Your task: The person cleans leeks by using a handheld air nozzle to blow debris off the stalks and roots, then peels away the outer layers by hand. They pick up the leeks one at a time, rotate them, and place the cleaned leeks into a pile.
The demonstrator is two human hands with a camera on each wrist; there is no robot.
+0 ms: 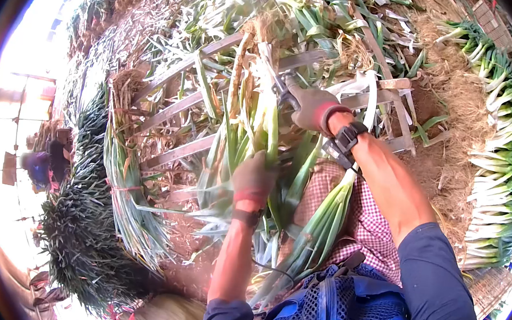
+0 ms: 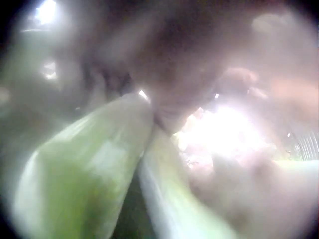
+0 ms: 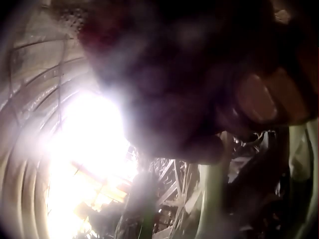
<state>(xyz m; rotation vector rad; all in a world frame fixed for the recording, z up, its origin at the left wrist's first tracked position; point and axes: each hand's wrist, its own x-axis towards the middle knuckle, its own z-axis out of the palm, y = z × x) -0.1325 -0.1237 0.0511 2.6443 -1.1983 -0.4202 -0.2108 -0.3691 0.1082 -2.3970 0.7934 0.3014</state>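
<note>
Gloved fingers of the left hand (image 1: 254, 178) curl round the green leaves of a leek bunch (image 1: 265, 121), whose pale stems and brown roots point away from the body. The gloved right hand (image 1: 314, 108) grips a dark-handled tool (image 1: 287, 94) beside the pale stems; its far end is hard to make out. In the left wrist view, broad green leaves (image 2: 94, 159) spread below a blurred dark shape. The right wrist view shows the dark, blurred right hand (image 3: 169, 84) above a pale green stem (image 3: 212, 194).
A slatted wooden frame (image 1: 177, 153) lies beneath, strewn with loose leaves (image 1: 221, 4). Tied leeks (image 1: 125, 188) and a dark green heap (image 1: 81, 239) stand left. Trimmed leeks (image 1: 496, 163) line the right. More leaves (image 1: 324, 221) rest over the checked cloth (image 1: 374, 231).
</note>
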